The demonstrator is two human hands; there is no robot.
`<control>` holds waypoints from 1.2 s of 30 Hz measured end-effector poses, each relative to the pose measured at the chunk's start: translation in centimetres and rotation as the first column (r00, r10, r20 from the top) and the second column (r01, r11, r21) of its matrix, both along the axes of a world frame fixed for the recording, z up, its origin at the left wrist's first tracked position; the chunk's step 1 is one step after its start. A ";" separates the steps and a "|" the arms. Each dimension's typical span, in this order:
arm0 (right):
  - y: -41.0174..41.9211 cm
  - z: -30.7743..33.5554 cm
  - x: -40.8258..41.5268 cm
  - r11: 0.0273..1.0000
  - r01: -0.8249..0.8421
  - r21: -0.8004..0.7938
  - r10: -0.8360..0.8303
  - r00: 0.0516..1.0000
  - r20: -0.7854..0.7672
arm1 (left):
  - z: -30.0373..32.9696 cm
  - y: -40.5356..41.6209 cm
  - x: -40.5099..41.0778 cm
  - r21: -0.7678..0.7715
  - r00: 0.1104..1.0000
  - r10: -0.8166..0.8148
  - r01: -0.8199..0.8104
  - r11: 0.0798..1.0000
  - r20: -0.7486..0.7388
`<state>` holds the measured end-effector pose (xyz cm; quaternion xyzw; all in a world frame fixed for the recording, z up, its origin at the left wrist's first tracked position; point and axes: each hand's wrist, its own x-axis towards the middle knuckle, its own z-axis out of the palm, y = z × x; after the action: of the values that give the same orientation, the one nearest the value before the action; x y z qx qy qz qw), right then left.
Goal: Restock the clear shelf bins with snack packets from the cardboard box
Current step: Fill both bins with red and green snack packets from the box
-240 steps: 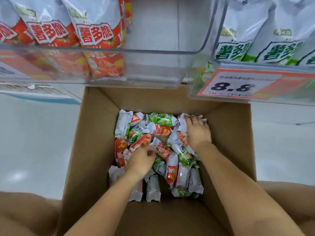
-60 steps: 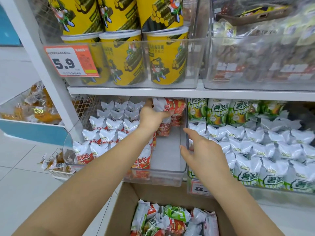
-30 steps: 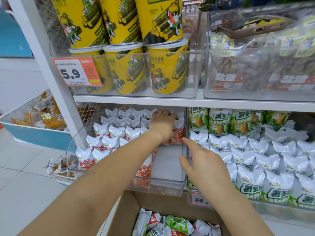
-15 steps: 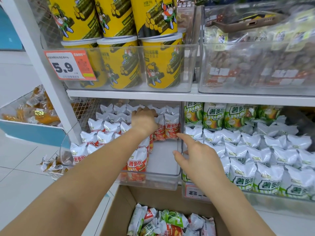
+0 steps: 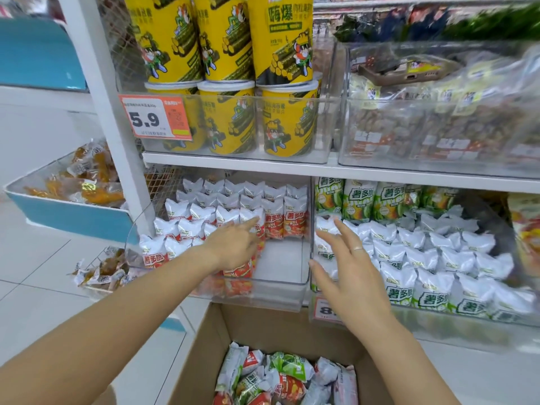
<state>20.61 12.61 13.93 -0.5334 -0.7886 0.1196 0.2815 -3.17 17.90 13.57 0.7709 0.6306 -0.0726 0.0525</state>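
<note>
**A:** What's new on the left side?

**B:** The left hand [image 5: 233,247] has let go and drawn back from the rear of the red-packet bin [image 5: 280,283]. Half a second ago it was curled over the back row; now its fingers are straight and hold nothing, the index fingertip touching or just short of a red packet [image 5: 273,220] ahead of it.

**A:** So that packet is placed?

**B:** I judge so. The red packets stand upright beyond the fingertips, and a bare strip of bin floor lies to the right of the hand, so there's room for more.

**A:** And the right hand [image 5: 347,276]?

**B:** Fingers spread, gripping nothing, lifted a little off the divider it was steadying. The green-packet bin [image 5: 438,317] sits just past it.

**A:** Next?

**B:** Probably down to the cardboard box [image 5: 204,355] below both wrists, where mixed packets [image 5: 280,375] wait.
</note>
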 end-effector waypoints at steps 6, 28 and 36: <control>-3.9 -0.8 1.4 0.992 -0.029 0.122 0.044 0.991 -0.129 | 0.0 -3.3 1.3 0.247 0.948 -0.038 -0.044 0.968 0.317; -15.6 -28.1 2.3 0.313 0.237 -0.920 0.335 0.879 0.341 | -27.4 -23.8 2.5 -0.718 0.753 0.636 -0.348 0.602 0.168; -13.9 -34.6 -0.5 0.087 0.249 -0.965 -0.110 0.965 0.240 | -28.1 -25.0 2.0 -0.757 0.557 0.761 -0.322 0.568 0.334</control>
<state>20.13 -1.25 -20.71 -0.6820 -0.4498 0.5497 -0.1742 -1.13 -7.12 -14.49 0.4306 0.7302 0.0102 0.5304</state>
